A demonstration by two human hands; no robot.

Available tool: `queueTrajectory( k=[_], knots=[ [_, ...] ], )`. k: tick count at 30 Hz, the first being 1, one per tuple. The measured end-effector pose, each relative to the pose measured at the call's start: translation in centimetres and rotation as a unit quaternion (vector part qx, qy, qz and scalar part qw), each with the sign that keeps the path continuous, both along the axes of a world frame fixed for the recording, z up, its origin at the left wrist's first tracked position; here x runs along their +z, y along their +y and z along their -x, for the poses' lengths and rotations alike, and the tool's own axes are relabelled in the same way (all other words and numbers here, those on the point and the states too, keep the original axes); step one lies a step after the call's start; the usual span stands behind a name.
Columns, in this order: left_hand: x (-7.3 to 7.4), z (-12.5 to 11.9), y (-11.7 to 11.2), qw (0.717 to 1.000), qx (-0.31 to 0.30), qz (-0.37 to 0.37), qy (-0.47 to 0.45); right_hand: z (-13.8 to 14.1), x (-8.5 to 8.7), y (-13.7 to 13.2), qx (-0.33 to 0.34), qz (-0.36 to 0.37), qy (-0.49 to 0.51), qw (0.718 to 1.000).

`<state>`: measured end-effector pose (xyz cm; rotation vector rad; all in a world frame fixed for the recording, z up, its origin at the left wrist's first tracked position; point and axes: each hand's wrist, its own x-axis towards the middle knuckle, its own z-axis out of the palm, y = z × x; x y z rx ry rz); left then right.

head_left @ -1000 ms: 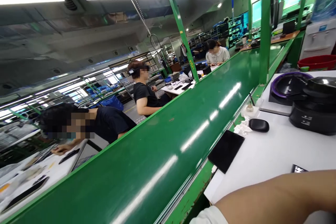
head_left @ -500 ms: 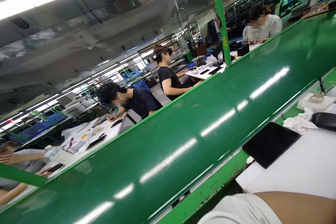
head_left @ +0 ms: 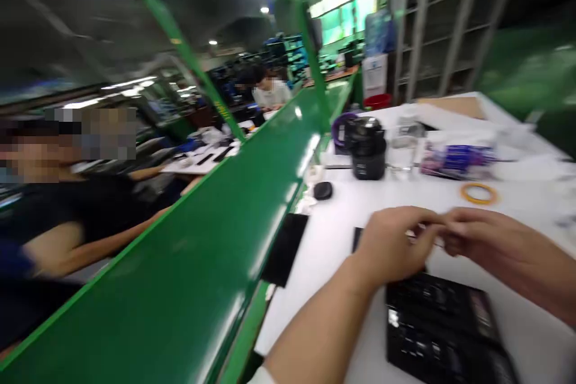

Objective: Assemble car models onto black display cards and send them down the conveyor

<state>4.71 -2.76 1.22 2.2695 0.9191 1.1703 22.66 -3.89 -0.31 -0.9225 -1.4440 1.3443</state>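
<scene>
My left hand (head_left: 398,243) and my right hand (head_left: 472,229) meet fingertip to fingertip above the white worktop (head_left: 324,270). Both are closed in a pinch; what lies between the fingers is too small and blurred to make out. Just below them lies a glossy black moulded piece (head_left: 443,327) with raised shapes, running out of the bottom of the view. A dark flat piece (head_left: 357,238) shows partly behind my left hand, the rest hidden. Beyond my right hand rests a ring of yellow-orange tape (head_left: 477,193).
A green conveyor (head_left: 189,258) runs along the left, with a flat black panel (head_left: 285,250) at its edge. Toward the back stand a black container (head_left: 366,150), a clear cup (head_left: 402,153) and a purple-and-pink packet (head_left: 456,159). A co-worker (head_left: 85,204) sits across the conveyor.
The view has swung right and down from the conveyor to the worktop. Both my hands have come into sight, together over the black moulded piece.
</scene>
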Motion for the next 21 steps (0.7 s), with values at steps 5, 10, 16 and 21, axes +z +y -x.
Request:
queueTrajectory(
  k=[5,10,16,21],
  knots=[
    [0.9,0.4,0.6,0.998,0.025,0.038,-0.032,0.6,1.7,0.7,0.041,0.136,0.129,0.981],
    [1.3,0.2,0.5,0.999,0.038,0.034,-0.016,0.5,1.9,0.7,0.064,0.162,0.164,0.971],
    [1.2,0.3,0.6,0.999,0.049,0.008,0.012,0.4,1.2,0.7,0.092,0.184,0.183,0.961],
    [0.8,0.8,1.1,0.992,0.112,-0.054,-0.009,0.1,2.3,1.2,0.027,0.143,0.127,0.981]
  ],
)
